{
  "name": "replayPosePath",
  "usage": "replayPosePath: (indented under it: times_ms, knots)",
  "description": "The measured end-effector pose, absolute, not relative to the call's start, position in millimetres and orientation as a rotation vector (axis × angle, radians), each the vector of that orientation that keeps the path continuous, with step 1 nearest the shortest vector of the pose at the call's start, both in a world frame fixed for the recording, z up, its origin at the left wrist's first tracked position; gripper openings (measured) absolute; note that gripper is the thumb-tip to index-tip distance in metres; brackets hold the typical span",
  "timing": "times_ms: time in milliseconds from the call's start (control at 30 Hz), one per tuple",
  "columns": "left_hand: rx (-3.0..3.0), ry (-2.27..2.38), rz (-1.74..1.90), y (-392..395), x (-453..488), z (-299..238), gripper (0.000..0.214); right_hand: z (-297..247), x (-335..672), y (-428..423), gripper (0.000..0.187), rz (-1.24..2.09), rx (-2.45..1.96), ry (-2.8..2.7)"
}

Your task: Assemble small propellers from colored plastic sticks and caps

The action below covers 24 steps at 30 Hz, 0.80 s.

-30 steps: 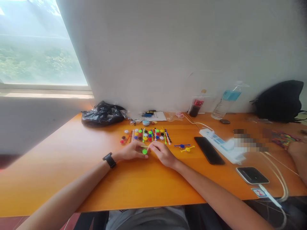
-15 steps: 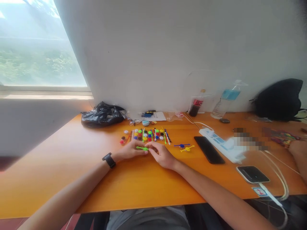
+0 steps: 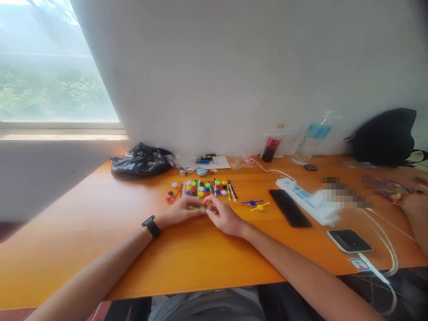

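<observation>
A green arrow spinner [image 3: 196,207] is held low over the table between my two hands. My left hand [image 3: 178,212], with a dark watch on its wrist, has its thumb and fingers around the arrow end. The fingertips of my right hand [image 3: 225,218] pinch at the round middle and other end, partly hiding them. Just beyond my hands lie several small coloured discs [image 3: 207,185] in rows, with thin plastic arrows [image 3: 230,190] among them. To the right of my right hand, a blue spinner [image 3: 252,203] and a yellow spinner [image 3: 260,207] rest side by side.
On the right lie a black phone [image 3: 290,208], a white power strip [image 3: 306,200] and a second device [image 3: 349,240] with a cable. Bottles [image 3: 270,150], a black plastic bag [image 3: 141,161] and paper [image 3: 219,162] line the back. Another person's arm [image 3: 414,214] shows at the far right.
My right fingers have shifted and now cover more of the green spinner's middle. Both hands stay in nearly the same place; the view has moved slightly.
</observation>
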<state>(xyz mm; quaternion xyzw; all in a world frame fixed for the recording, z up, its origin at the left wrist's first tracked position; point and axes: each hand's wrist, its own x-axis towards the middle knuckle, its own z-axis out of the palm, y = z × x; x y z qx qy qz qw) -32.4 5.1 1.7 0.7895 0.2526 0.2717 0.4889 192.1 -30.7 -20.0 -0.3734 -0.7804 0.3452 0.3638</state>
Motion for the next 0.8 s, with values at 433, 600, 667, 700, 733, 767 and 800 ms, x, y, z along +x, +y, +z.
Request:
replayPosePath:
  times_ms: [433, 600, 667, 700, 733, 767, 800]
  knots:
    - [1.815, 0.695, 0.735, 4.5, -31.1, -2.7, 0.036, -14.9, 192.5, -32.9, 0.014, 0.678, -1.133, -2.050]
    - [1.818, 0.699, 0.729, 3.5, -30.2, -0.3, 0.037, -17.5, 193.2, -29.5, 0.010, 0.630, -1.197, -2.058]
    - [1.816, 0.714, 0.731, 3.4, -30.1, -0.4, 0.038, -18.2, 193.9, -28.7, 0.010, 0.651, -1.175, -2.068]
    - [1.814, 0.720, 0.730, 3.3, -30.3, -0.4, 0.039, -18.6, 194.3, -28.4, 0.010, 0.665, -1.155, -2.071]
    - [1.814, 0.723, 0.729, 3.3, -30.4, -0.3, 0.040, -19.0, 194.7, -28.2, 0.010, 0.676, -1.134, -2.074]
    - [1.817, 0.723, 0.723, 3.3, -30.7, -0.1, 0.040, -19.4, 195.1, -27.9, 0.010, 0.684, -1.116, -2.077]
    - [1.822, 0.718, 0.718, 3.3, -30.9, 0.1, 0.040, -19.8, 195.3, -27.7, 0.011, 0.689, -1.102, -2.080]
